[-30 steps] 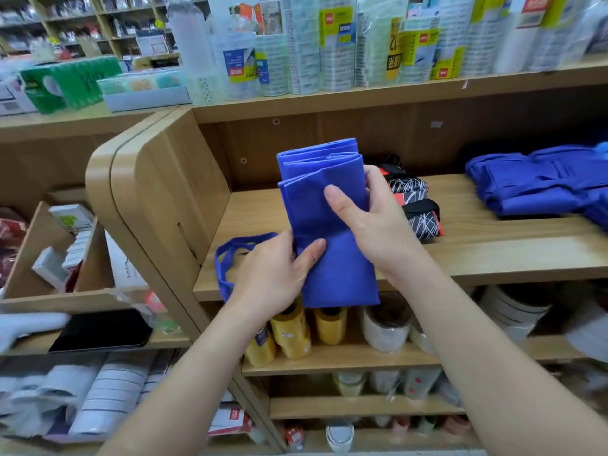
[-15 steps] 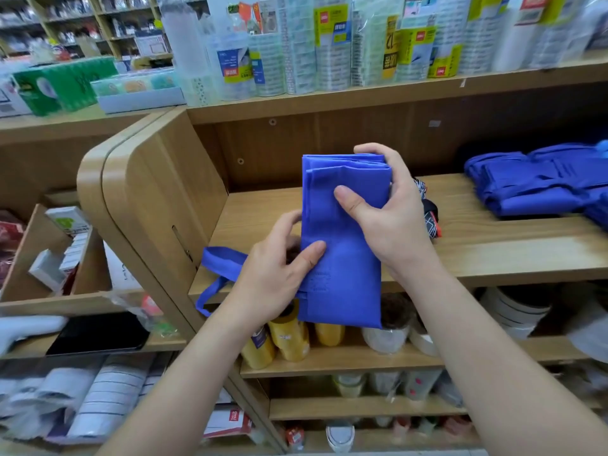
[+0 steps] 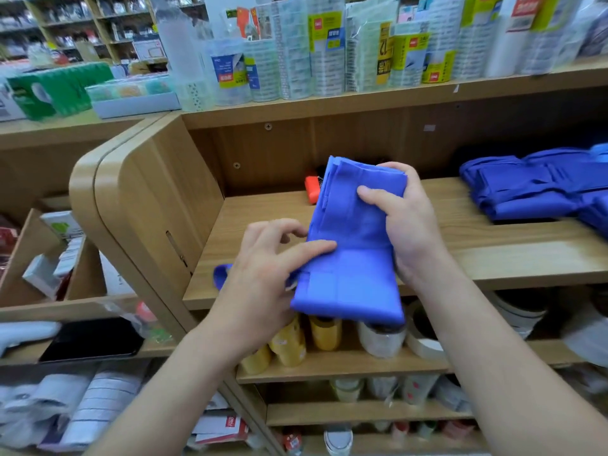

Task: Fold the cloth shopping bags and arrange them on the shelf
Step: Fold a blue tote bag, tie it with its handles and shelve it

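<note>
Item: blue cloth bag (image 3: 355,245), folded to a tall panel, held upright at centre over the wooden shelf (image 3: 493,258).
Right hand (image 3: 404,225): grips the top right corner, thumb on the front.
Left hand (image 3: 263,268): thumb lies across the front, fingers curled at the left edge.
Handle loop (image 3: 221,274): shows at 9 o'clock of the left hand.
3 o'clock: stack of blue bags (image 3: 533,189) on the same shelf.
12 o'clock: packaged goods (image 3: 325,51).
6 o'clock: yellow rolls (image 3: 324,334).
10 o'clock: green packs (image 3: 62,87).
</note>
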Action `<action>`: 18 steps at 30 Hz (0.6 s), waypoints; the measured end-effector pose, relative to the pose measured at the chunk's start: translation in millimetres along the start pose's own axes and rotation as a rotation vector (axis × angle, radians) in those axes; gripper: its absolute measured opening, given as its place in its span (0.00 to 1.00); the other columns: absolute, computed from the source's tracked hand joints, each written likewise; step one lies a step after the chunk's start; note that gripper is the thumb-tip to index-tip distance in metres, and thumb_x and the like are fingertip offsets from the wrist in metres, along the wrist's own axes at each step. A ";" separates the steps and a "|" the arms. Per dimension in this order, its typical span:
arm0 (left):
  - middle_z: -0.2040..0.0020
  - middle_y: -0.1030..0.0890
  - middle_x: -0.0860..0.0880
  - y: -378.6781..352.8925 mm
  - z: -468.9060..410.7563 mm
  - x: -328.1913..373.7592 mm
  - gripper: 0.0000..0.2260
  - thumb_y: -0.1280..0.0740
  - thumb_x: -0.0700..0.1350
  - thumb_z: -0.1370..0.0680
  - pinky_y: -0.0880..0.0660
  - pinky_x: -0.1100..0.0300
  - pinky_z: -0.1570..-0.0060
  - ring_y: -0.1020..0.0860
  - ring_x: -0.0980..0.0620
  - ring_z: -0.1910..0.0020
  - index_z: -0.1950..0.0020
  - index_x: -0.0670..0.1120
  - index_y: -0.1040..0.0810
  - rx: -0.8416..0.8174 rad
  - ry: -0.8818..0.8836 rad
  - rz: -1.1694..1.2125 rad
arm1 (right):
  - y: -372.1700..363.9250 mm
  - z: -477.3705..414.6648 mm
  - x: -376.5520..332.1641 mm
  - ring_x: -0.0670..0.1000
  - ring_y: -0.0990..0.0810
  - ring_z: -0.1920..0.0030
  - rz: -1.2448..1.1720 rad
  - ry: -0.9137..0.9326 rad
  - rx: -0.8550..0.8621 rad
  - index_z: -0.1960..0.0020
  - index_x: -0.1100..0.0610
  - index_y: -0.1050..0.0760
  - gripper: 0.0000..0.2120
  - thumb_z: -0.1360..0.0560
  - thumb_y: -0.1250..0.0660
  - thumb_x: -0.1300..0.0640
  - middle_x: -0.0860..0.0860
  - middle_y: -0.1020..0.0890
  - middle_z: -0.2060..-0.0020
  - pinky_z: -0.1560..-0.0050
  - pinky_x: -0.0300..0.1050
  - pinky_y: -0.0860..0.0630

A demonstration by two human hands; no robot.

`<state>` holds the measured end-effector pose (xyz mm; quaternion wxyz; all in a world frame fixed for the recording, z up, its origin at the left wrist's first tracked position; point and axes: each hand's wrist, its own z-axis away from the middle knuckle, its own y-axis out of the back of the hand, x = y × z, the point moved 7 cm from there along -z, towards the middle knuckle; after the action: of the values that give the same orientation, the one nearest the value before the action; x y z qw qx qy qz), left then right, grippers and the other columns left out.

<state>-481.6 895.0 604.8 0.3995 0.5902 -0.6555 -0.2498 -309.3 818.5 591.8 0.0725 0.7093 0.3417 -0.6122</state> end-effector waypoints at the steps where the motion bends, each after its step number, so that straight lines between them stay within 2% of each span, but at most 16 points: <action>1: 0.40 0.28 0.50 4.5 -4.3 -2.9 0.22 0.22 0.38 0.32 0.33 0.61 0.41 0.32 0.47 0.44 0.41 0.55 0.18 0.058 0.030 0.092 | -2.4 1.3 0.7 0.40 0.20 0.66 0.044 -0.006 -0.022 0.46 0.51 0.28 0.13 0.25 0.33 0.65 0.41 0.19 0.63 0.66 0.34 0.25; 3: 0.44 0.28 0.57 8.5 -13.5 -10.8 0.21 0.21 0.44 0.32 0.31 0.62 0.43 0.30 0.51 0.44 0.51 0.69 0.21 0.104 0.143 0.282 | -9.3 6.1 2.4 0.41 0.22 0.67 0.040 -0.030 -0.096 0.48 0.49 0.28 0.12 0.26 0.35 0.65 0.39 0.20 0.66 0.69 0.33 0.27; 5: 0.47 0.24 0.59 8.6 -22.5 -13.5 0.16 0.23 0.53 0.32 0.25 0.60 0.46 0.24 0.56 0.45 0.54 0.72 0.23 0.123 0.235 0.432 | -15.2 10.8 3.1 0.46 0.23 0.64 -0.017 -0.044 -0.191 0.49 0.47 0.27 0.11 0.30 0.34 0.58 0.43 0.19 0.62 0.66 0.37 0.27; 8: 0.52 0.17 0.58 3.5 -28.7 -18.1 0.12 0.24 0.54 0.31 0.22 0.58 0.50 0.20 0.59 0.51 0.52 0.66 0.22 0.144 0.313 0.479 | -14.3 14.1 1.2 0.50 0.25 0.56 0.002 -0.045 -0.240 0.53 0.44 0.25 0.13 0.37 0.34 0.45 0.48 0.20 0.56 0.58 0.46 0.29; 11: 0.55 0.19 0.62 -3.9 -28.5 -28.9 0.17 0.21 0.52 0.33 0.24 0.65 0.58 0.20 0.62 0.55 0.50 0.59 0.26 0.169 0.413 0.503 | -14.7 16.0 0.4 0.48 0.23 0.56 -0.020 -0.058 -0.293 0.53 0.46 0.24 0.10 0.29 0.38 0.43 0.48 0.19 0.57 0.54 0.47 0.28; 12: 0.55 0.20 0.64 -6.8 -28.5 -31.2 0.21 0.21 0.51 0.33 0.24 0.65 0.58 0.21 0.62 0.55 0.48 0.58 0.29 0.163 0.436 0.493 | -16.3 18.1 -0.3 0.47 0.22 0.56 -0.075 -0.085 -0.329 0.53 0.47 0.23 0.13 0.26 0.40 0.40 0.48 0.18 0.57 0.55 0.45 0.27; 14: 0.53 0.23 0.69 -14.4 -29.0 -32.0 0.27 0.21 0.49 0.32 0.25 0.64 0.55 0.23 0.65 0.53 0.42 0.58 0.34 0.128 0.450 0.454 | -18.0 22.4 -4.9 0.48 0.20 0.55 -0.095 -0.107 -0.376 0.55 0.48 0.22 0.24 0.28 0.44 0.29 0.50 0.18 0.56 0.54 0.42 0.24; 16: 0.51 0.25 0.76 -20.5 -30.9 -26.8 0.33 0.22 0.48 0.30 0.26 0.68 0.50 0.24 0.70 0.50 0.33 0.61 0.38 0.079 0.441 0.442 | -17.1 24.3 -8.7 0.47 0.20 0.56 0.027 -0.059 -0.321 0.57 0.47 0.22 0.27 0.32 0.44 0.25 0.48 0.18 0.58 0.53 0.44 0.24; 18: 0.49 0.24 0.75 -25.3 -34.7 -20.3 0.31 0.24 0.48 0.29 0.28 0.70 0.47 0.24 0.69 0.47 0.32 0.60 0.37 0.036 0.408 0.409 | -13.1 26.0 -11.8 0.44 0.23 0.60 0.176 0.044 -0.143 0.60 0.49 0.25 0.23 0.30 0.40 0.29 0.44 0.21 0.63 0.55 0.41 0.27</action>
<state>-439.0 915.3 599.2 0.5547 0.4907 -0.6713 -0.0281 -338.3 810.2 600.6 0.1689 0.7430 0.3221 -0.5619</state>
